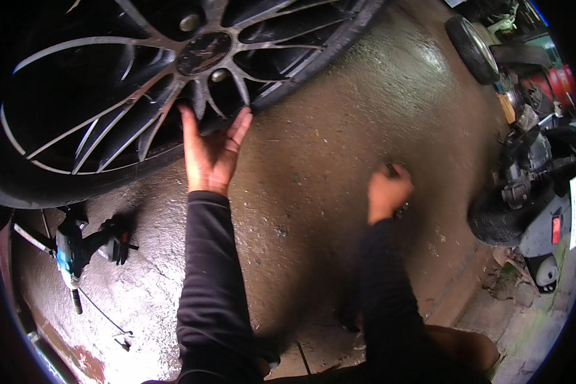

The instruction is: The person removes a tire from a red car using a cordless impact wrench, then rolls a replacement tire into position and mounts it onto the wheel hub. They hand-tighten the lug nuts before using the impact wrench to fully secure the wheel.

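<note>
A large car wheel [150, 105] with dark and silver spokes fills the upper left. Two bolt heads show by its worn round centre cap [203, 54]. My left hand [212, 153] reaches up to its lower edge, palm up, thumb and fingers spread against the spokes and rim. Further right, apart from the wheel, my right hand [390, 191] is curled above the floor and slightly blurred. Small dark bits show at its fingers and beneath it, too unclear to name.
A teal and black power tool [70, 253] with a long shaft lies on the wet brown floor [301, 192] at lower left. A loose tyre [472, 50] stands at upper right. Dark motorcycle parts [525, 185] crowd the right edge, with a red drum [560, 86] behind.
</note>
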Demonstrator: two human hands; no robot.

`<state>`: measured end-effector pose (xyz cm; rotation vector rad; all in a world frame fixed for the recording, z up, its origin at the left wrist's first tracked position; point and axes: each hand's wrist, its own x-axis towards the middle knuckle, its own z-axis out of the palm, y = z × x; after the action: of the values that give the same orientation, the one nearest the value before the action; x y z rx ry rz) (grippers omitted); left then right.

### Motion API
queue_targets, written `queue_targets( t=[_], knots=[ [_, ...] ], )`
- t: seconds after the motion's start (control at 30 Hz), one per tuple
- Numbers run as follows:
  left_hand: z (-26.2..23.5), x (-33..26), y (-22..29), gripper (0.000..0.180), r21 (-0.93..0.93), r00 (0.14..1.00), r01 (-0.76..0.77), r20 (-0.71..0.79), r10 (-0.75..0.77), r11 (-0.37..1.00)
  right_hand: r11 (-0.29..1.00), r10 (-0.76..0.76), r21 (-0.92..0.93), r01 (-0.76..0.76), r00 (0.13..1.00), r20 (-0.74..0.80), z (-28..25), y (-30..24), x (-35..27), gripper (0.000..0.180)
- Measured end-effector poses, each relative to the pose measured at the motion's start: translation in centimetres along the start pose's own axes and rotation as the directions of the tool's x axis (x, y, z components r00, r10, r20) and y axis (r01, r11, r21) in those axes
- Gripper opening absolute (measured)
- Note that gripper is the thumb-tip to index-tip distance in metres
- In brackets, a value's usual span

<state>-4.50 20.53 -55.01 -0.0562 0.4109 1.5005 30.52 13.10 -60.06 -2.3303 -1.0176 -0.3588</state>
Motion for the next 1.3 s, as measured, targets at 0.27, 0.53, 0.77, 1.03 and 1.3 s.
queue_targets(
  t=[0.27,0.53,0.77,1.03,1.3],
  knots=[
    [0.1,-0.2,-0.2,0.098,0.026,0.998,-0.032,-0.050,0.034,0.999,0.922,0.385,-0.116,-0.370,0.908,0.164,-3.0,10.5,-2.9,0.034],
    [0.4,-0.5,-1.1,0.100,0.001,0.998,-0.052,-0.026,0.052,0.999,0.721,0.381,0.508,-0.471,0.882,0.276,-0.6,1.6,-0.8,0.033],
    [0.4,0.2,-1.2,0.100,-0.036,0.987,-0.124,-0.106,0.119,0.992,-0.124,-0.253,0.739,-0.663,0.741,0.622,-6.1,-20.1,-0.5,0.035],
    [1.0,0.3,-1.0,0.080,0.068,0.979,-0.185,-0.069,0.190,0.980,-0.095,-0.359,0.963,-0.251,0.911,0.202,-6.9,-30.0,-2.7,0.022],
    [0.8,-0.3,-1.9,0.089,0.057,0.973,-0.193,-0.116,0.199,0.979,0.108,-0.375,0.994,-0.013,0.925,0.052,-7.8,-31.4,-3.3,0.020]
  ],
)
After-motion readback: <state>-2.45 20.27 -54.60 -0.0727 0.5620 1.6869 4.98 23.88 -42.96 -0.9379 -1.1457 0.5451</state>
